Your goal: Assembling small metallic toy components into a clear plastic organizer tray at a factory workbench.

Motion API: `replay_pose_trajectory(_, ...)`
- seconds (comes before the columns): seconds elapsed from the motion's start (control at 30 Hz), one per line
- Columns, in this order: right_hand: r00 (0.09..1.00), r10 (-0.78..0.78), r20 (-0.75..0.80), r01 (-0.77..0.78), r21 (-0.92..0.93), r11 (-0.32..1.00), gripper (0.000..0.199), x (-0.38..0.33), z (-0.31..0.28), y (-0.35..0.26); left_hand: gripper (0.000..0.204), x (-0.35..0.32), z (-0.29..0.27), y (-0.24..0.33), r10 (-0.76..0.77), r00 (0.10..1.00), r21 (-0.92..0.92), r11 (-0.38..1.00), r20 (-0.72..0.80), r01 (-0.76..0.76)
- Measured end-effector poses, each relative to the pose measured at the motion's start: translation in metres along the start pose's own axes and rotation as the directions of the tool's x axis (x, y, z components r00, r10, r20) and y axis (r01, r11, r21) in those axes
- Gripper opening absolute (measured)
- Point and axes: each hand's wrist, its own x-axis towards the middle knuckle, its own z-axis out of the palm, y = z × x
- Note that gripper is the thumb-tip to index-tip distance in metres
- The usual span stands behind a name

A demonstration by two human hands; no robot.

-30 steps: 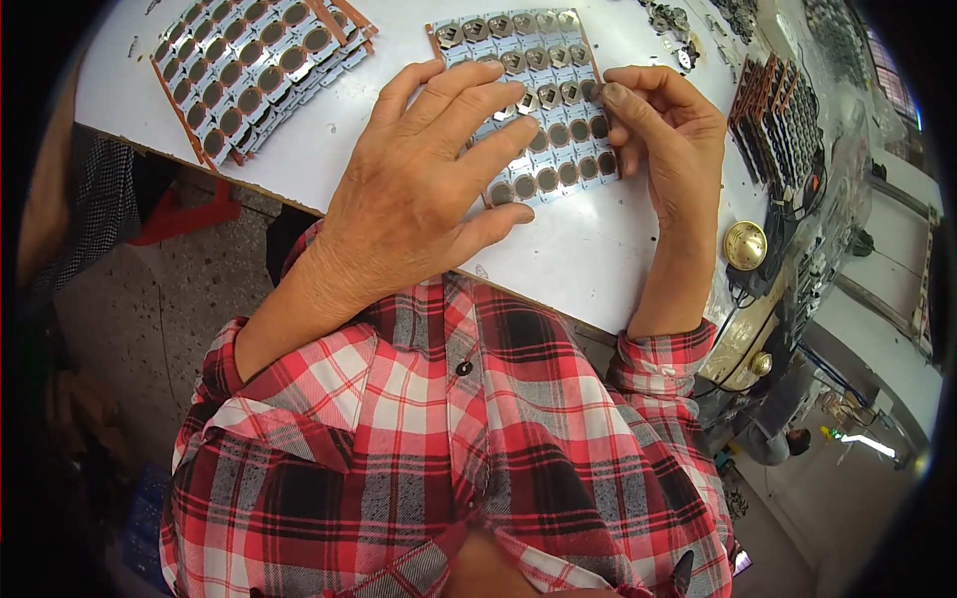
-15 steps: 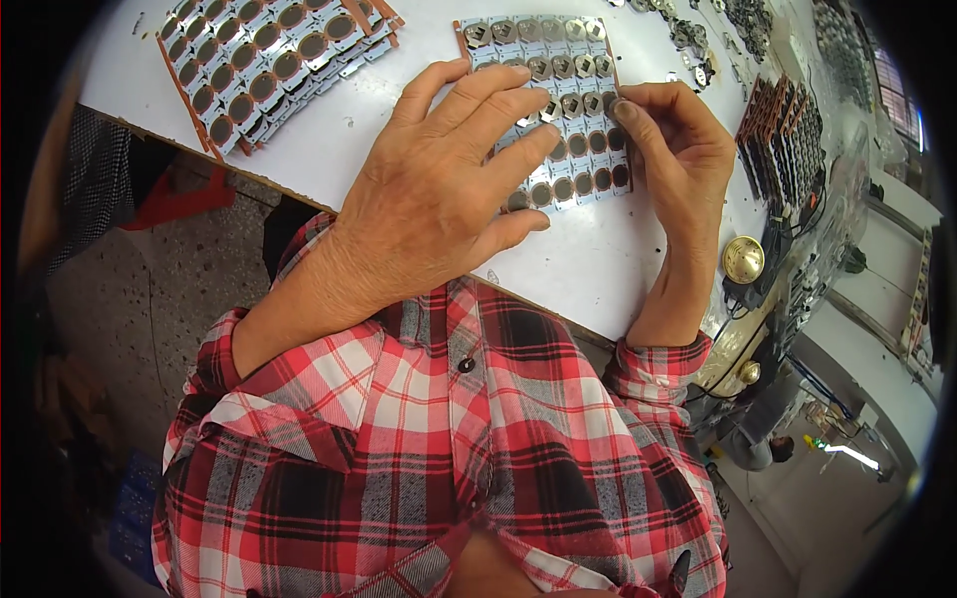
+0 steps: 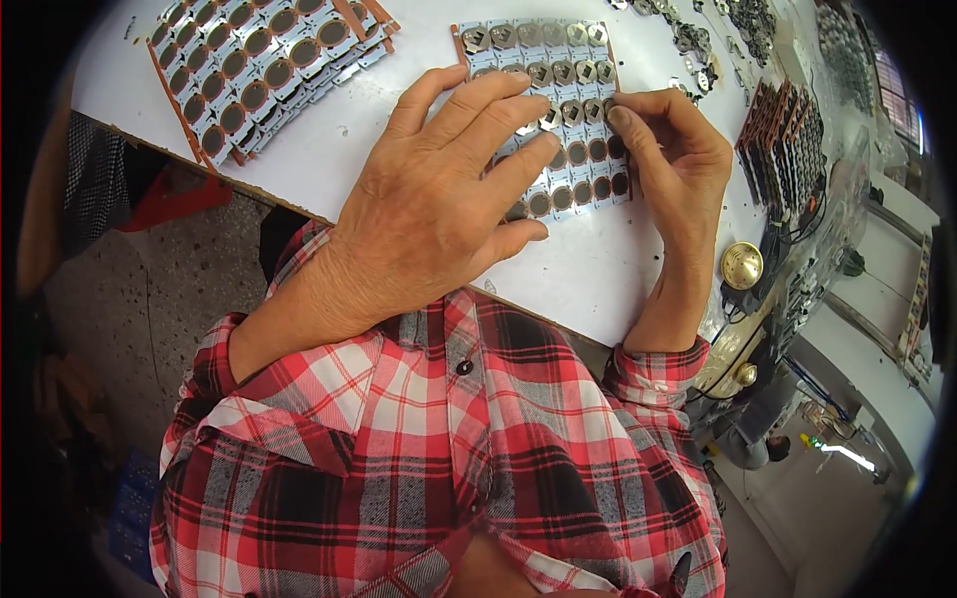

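A pale blue panel of joined small circuit boards (image 3: pixel 574 175) lies on the white table in front of me. Its far rows carry shiny metal clips (image 3: pixel 564 72), while the near rows show bare dark discs (image 3: pixel 581 192). My left hand (image 3: pixel 439 179) rests over the panel's left side with its fingers spread, covering part of several rows. At the right edge of the panel, my right hand (image 3: pixel 678 145) pinches thumb and forefinger together, level with the third row from the far end. Whatever lies between those fingertips is mostly hidden.
Left on the table is a stack of similar panels (image 3: pixel 249 75), stepped at its edge. Loose metal clips (image 3: pixel 693 45) are scattered at the far right. Beside them stands another panel stack (image 3: pixel 773 140). A round brass-coloured cap (image 3: pixel 742 266) sits nearer, past my right wrist.
Both hands keep almost the same pose on the panel. The whole view has shifted slightly, with the left stack a little further left.
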Motion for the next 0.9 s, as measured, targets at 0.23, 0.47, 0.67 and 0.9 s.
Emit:
replay_pose_trajectory(0.23, 1.0, -0.014, -0.028, 0.008, -0.222, 0.975, 0.011, 0.002, 0.004, -0.003, 0.065, 0.001, 0.002, -0.002, 0.017, 1.0, 0.018, 1.0, -0.002, -0.017)
replay_pose_trajectory(0.47, 0.903, -0.067, -0.424, -0.036, -0.231, 0.972, 0.013, 0.005, -0.031, 0.018, 0.066, -0.002, 0.001, -0.003, 0.032, 0.999, 0.048, 0.998, -0.007, -0.031)
replay_pose_trajectory(0.67, 0.948, -0.045, -0.314, -0.079, -0.37, 0.925, 0.018, -0.001, -0.037, 0.024, 0.066, -0.003, 0.002, -0.003, 0.018, 1.0, 0.077, 0.997, -0.02, -0.016)
replay_pose_trajectory(0.9, 0.963, -0.267, -0.024, 0.248, -0.303, 0.92, 0.029, 0.003, -0.002, -0.002, 0.067, -0.002, 0.003, -0.004, 0.033, 0.999, 0.074, 0.997, -0.026, -0.031)
